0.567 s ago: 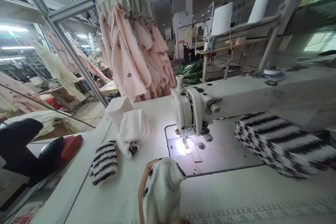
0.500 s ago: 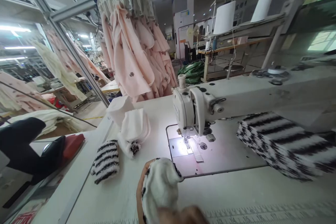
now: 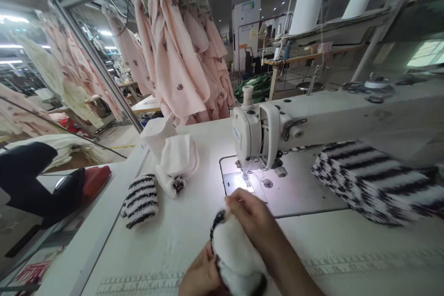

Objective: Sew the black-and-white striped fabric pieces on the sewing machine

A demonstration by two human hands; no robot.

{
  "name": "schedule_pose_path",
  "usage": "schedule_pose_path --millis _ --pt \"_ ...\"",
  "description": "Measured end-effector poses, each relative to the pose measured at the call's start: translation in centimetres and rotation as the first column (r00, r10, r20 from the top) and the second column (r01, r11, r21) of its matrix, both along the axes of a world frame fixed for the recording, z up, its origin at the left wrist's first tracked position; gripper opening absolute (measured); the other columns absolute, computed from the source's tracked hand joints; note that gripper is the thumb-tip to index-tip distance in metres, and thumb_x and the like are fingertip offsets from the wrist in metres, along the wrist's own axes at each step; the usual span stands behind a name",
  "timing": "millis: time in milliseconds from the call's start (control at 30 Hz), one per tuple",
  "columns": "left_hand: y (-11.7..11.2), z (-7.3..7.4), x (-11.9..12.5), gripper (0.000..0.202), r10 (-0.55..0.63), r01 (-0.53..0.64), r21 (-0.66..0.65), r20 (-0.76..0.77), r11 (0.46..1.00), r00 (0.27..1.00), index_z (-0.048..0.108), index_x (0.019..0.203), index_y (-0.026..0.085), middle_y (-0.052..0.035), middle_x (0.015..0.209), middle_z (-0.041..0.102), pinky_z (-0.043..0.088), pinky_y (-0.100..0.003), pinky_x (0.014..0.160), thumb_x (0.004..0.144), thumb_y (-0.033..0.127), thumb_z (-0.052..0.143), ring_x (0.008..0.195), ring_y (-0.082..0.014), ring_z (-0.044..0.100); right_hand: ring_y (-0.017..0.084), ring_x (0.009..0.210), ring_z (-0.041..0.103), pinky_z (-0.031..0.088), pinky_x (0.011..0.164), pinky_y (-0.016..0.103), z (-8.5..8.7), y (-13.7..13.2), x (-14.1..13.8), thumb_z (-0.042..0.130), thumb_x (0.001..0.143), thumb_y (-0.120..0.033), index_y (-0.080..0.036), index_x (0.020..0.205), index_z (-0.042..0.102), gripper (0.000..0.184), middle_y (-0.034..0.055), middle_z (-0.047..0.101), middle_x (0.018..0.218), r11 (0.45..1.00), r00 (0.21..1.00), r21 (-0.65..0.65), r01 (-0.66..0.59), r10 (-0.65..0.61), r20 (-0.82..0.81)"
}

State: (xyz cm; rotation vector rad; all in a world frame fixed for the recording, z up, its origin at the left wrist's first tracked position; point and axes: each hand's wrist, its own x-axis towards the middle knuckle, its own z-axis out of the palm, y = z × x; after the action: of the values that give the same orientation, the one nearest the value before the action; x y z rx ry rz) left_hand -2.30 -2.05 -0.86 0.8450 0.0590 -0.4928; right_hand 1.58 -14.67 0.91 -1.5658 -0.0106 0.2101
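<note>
Close to me, above the table's front part, is a small fuzzy fabric piece, its plain white side up and black-and-white pile showing along its edge. My left hand is closed around the piece's left side. With thumb and fingers pinched together, my right hand grips its upper edge. Just beyond is the sewing machine, its needle area lit. A striped black-and-white fuzzy piece lies at the left, beside a stack of white pieces.
A tall stack of striped fuzzy pieces sits under the machine's arm at right. A printed ruler runs along the table's front. Pink garments hang behind the table. White thread cones stand at upper right.
My right hand has come up from the bottom edge and now pinches the piece's top edge. The piece has shifted right and lower, with my left hand following. The view has tilted slightly down.
</note>
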Motion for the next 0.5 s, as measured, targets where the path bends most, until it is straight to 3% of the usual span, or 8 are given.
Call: schedule_pose_path --millis 100,233,367,500 --pt "0.65 -0.32 -0.03 0.041 -0.019 0.016 -0.052 -0.047 0.999 0.999 0.068 0.081 0.015 -0.0015 0.062 0.057 0.033 -0.017 0.042 0.06 0.048 0.078 0.042 -0.0047 0.039 0.01 0.054 0.036 0.029 0.05 0.022 -1.4 0.53 1.08 0.051 0.081 -0.046 -0.02 0.067 0.043 0.03 -0.0056 0.037 0.057 0.998 0.998 -0.021 -0.06 0.06 -0.025" --pt "0.71 -0.23 -0.12 0.042 0.004 -0.012 -0.116 -0.066 0.993 0.998 0.067 0.082 0.014 -0.0007 0.057 0.056 0.039 -0.017 0.049 0.059 0.047 0.08 0.047 -0.0067 0.046 0.01 0.056 0.035 0.028 0.052 0.023 -1.0 0.38 0.75 0.047 0.085 -0.046 -0.021 0.071 0.043 0.029 -0.0065 0.037 0.058 0.997 0.999 -0.064 -0.043 0.043 0.004" --pt "0.17 -0.41 -0.34 0.034 0.015 -0.025 -0.068 -0.141 0.997 0.99 0.068 0.083 0.015 0.0036 0.043 0.046 0.039 -0.016 0.048 0.068 0.046 0.074 0.04 -0.0051 0.042 0.01 0.051 0.036 0.027 0.048 0.023 -0.8 0.39 0.69 0.046 0.084 -0.044 -0.022 0.072 0.043 0.025 -0.0068 0.04 0.053 0.992 0.996 -0.092 -0.084 0.08 -0.043" --pt "-0.08 -0.33 -0.52 0.043 0.042 -0.043 -0.006 -0.156 0.999 0.987 0.067 0.094 0.018 0.0015 0.054 0.055 0.04 -0.018 0.045 0.064 0.048 0.076 0.041 -0.0061 0.045 0.011 0.05 0.037 0.028 0.048 0.023 -1.39 0.75 0.94 0.046 0.083 -0.043 -0.022 0.071 0.042 0.024 -0.0069 0.039 0.052 0.991 0.997 -0.115 -0.069 0.067 -0.026"
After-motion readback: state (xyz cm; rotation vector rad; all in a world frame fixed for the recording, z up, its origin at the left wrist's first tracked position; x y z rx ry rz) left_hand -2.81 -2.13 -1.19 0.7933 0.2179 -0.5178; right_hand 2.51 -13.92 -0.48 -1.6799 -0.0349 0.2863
